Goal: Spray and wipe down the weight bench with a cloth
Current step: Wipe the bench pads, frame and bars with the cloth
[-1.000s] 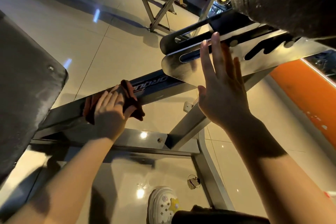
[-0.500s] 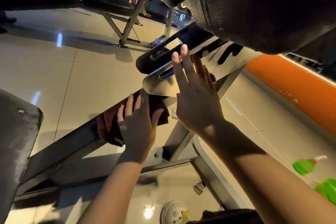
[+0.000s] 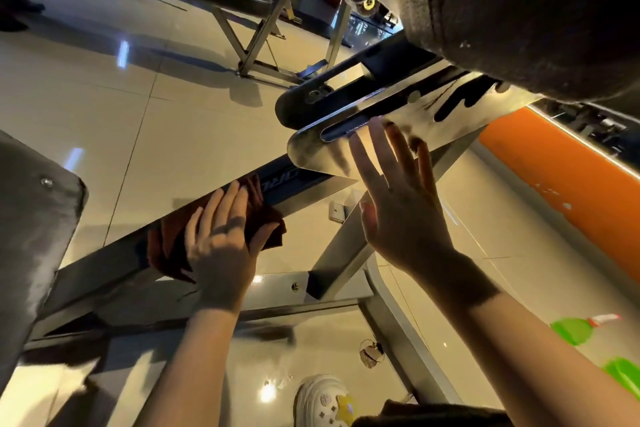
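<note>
Down low beneath a weight bench, the person's left hand [image 3: 221, 246] presses a dark red cloth [image 3: 169, 239] against a sloping steel frame bar [image 3: 104, 263], fingers extended over the fabric and thumb hooked around its right edge. The right hand [image 3: 398, 204] is spread flat and holds nothing, fingertips reaching toward a shiny slotted adjustment plate [image 3: 318, 152] at about 12 o'clock from the cloth; whether they touch it is unclear. The bench's dark padded backrest [image 3: 519, 10] looms at 1 o'clock, and a second pad [image 3: 31, 236] sits at 9 o'clock. A green spray bottle [image 3: 575, 329] lies on the glossy tiled floor [image 3: 173, 114] at 4 o'clock, near an orange wall panel [image 3: 554, 177]. A white clog [image 3: 322, 402] shows at 6 o'clock.

Likely risks: the plate's thin edge and slot could catch or pinch fingers if the backrest shifts, the cloth could snag on bolts, and the low padding overhead invites a bumped head.
</note>
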`<state>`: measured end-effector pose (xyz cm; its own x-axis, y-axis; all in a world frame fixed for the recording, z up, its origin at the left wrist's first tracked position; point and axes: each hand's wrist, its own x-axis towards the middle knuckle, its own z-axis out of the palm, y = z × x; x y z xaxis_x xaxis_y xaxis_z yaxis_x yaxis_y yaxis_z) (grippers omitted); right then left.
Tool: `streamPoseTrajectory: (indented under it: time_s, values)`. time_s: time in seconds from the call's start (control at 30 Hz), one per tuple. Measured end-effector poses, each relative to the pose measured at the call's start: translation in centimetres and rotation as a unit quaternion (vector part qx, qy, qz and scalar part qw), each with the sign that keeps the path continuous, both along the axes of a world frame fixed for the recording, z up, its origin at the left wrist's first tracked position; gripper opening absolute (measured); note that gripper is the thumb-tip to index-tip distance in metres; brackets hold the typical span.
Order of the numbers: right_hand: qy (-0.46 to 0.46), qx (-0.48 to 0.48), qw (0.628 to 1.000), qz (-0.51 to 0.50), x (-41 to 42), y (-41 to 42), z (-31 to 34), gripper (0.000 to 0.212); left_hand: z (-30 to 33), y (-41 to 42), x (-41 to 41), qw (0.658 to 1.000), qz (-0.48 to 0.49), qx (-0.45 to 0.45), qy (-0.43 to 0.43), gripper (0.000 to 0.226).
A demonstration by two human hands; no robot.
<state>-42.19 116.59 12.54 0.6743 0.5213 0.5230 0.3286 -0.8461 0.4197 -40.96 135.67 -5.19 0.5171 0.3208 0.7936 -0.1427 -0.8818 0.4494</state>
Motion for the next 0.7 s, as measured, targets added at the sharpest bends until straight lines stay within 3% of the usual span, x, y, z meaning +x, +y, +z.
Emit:
streamPoseTrajectory:
  time_s: [0.13, 0.3, 0.47, 0.57, 0.7]
  values:
    - [0.015, 0.007, 1.0, 0.014, -0.3, 0.3, 0.2, 0.091, 3.7, -4.1, 0.9, 0.999, 0.042, -0.022, 0.006, 0.056]
    - [0.018, 0.004, 1.0, 0.0, -0.6, 0.9, 0.5, 0.092, 7.0, -6.5, 2.0, 0.999, -0.029, -0.023, 0.021, 0.052]
    - [0.025, -0.04, 0.995, 0.082, -1.4, 1.2, -1.4, 0.087, 3.0, -1.6, 2.3, 0.995, -0.036, 0.069, -0.06, 0.058]
    - [0.072, -0.101, 0.983, 0.138, -2.1, 1.2, -3.1, 0.089, -1.5, 3.1, 0.7, 0.995, -0.036, 0.087, -0.041, 0.058]
    - [0.106, -0.09, 0.982, 0.129, -1.7, 0.1, -3.4, 0.087, -5.8, 7.2, -1.5, 0.997, 0.021, 0.059, 0.033, 0.064]
